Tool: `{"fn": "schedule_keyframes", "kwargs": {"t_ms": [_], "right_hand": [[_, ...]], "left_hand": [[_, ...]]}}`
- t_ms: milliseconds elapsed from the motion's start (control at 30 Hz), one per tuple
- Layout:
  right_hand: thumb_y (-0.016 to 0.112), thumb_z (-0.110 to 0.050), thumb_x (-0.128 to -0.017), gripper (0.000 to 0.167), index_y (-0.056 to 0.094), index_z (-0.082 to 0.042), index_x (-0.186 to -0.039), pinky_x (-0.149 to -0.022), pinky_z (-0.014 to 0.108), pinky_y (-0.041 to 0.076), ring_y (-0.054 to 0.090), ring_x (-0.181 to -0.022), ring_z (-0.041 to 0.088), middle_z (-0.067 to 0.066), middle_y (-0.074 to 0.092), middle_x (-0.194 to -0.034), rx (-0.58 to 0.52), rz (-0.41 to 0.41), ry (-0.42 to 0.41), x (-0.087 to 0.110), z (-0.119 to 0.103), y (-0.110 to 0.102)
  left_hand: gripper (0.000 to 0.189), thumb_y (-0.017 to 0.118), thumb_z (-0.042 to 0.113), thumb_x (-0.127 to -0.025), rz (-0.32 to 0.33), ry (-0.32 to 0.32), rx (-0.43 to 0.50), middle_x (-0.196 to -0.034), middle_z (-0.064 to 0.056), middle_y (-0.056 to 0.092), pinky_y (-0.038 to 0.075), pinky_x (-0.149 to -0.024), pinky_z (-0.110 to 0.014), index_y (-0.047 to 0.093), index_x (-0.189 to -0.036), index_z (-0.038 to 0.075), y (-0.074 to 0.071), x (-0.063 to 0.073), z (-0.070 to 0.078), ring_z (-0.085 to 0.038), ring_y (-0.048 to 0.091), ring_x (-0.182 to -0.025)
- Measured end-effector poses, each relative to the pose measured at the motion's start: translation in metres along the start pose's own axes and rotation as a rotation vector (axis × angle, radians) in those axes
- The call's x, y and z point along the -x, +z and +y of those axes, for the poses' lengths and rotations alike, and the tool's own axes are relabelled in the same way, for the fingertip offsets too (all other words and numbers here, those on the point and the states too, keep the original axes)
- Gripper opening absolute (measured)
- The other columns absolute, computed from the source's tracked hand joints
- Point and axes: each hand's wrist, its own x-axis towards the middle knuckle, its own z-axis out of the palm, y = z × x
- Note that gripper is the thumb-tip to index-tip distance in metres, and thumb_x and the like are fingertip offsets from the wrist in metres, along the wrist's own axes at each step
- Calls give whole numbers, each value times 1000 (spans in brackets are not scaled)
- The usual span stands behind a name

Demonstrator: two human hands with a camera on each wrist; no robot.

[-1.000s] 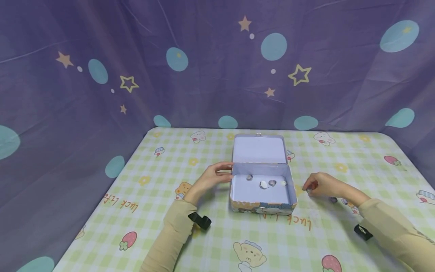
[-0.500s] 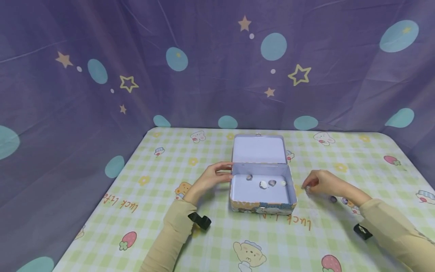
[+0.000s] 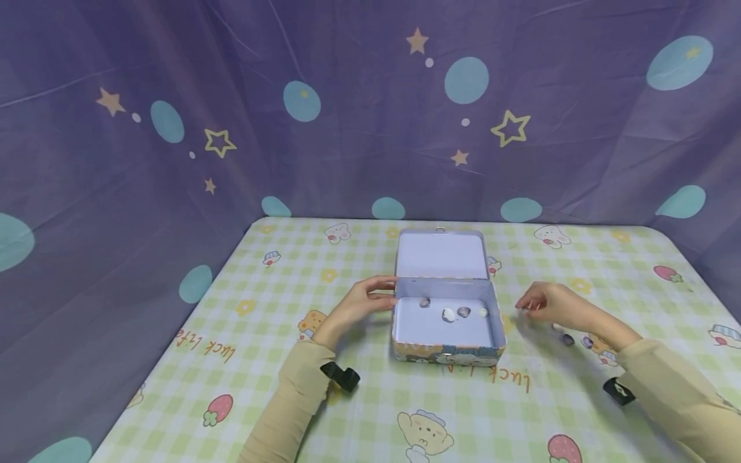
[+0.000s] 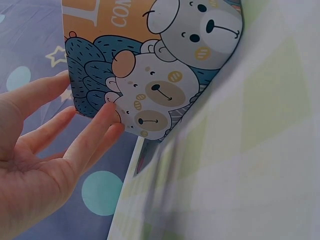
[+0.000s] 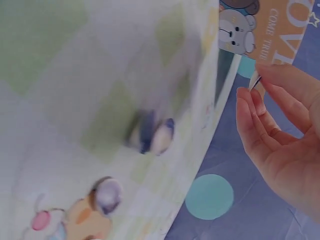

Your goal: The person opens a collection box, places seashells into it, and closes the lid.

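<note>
An open tin box [image 3: 448,355] with a pale inside and printed bears outside stands mid-table in the head view, its lid [image 3: 442,254] tipped back. Inside lie several small seashells [image 3: 448,314], spread apart. My left hand [image 3: 363,301] touches the box's left wall with extended fingertips; in the left wrist view the fingers [image 4: 95,132] rest against the bear print. Right of the box, my right hand [image 3: 547,303] pinches a small shell [image 5: 255,81] between thumb and fingertips, just above the cloth. Most of that shell is hidden by the fingers.
Loose shells lie on the table under my right wrist: a dark one [image 3: 567,339], and in the right wrist view a blurred pale-and-dark one [image 5: 163,136] and a purplish one [image 5: 108,195]. A checked cloth [image 3: 278,360] covers the table; a purple curtain [image 3: 370,116] hangs behind.
My right hand has lifted slightly off the cloth with the pinched shell, and a pale shell beneath the wrist now shows. The left hand and the box have stayed still.
</note>
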Motion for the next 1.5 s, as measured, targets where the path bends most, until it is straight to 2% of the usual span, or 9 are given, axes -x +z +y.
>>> {"fn": "schedule_keyframes", "kwargs": {"t_ms": [300,500,933,1200,1500], "right_hand": [[65,-2,-76,15,67,-3,-91,-56,21,48,52,-68,2,4,62,-84,19,64,-52,-1,-13,-7],[66,-4,-77,14,67,-9,-90,-54,20,47,51,-66,1,-1,60,-83,28,91,-79,-7,-26,-8],[65,-1,-77,14,67,-2,-91,-63,22,52,55,-71,5,0,59,-86,5,52,-152,-24,-49,-8],[65,1,-75,15,68,-4,-89,-64,23,52,56,-71,5,2,60,-88,38,48,-189,-35,-58,-7],[63,1,-77,15,68,-5,-90,-68,25,53,57,-73,7,0,56,-85,25,-2,-175,-46,-70,-6]], "left_hand": [[51,57,-1,-83,-1,0,9,-127,-31,39,48,-87,-32,37,-129,-7,0,0,0,-42,44,-112],[51,57,-1,-83,-1,-4,18,-128,-31,38,48,-87,-31,36,-129,-7,0,0,0,-42,43,-113],[51,57,-2,-83,0,0,13,-129,-30,37,48,-87,-31,37,-129,-8,0,1,0,-42,44,-113],[51,57,-2,-83,3,-4,4,-129,-30,37,48,-87,-32,37,-129,-7,0,0,-1,-41,45,-113],[50,56,-2,-83,-9,10,17,-129,-30,37,48,-87,-31,37,-129,-8,-1,-1,-2,-42,43,-113]]}}
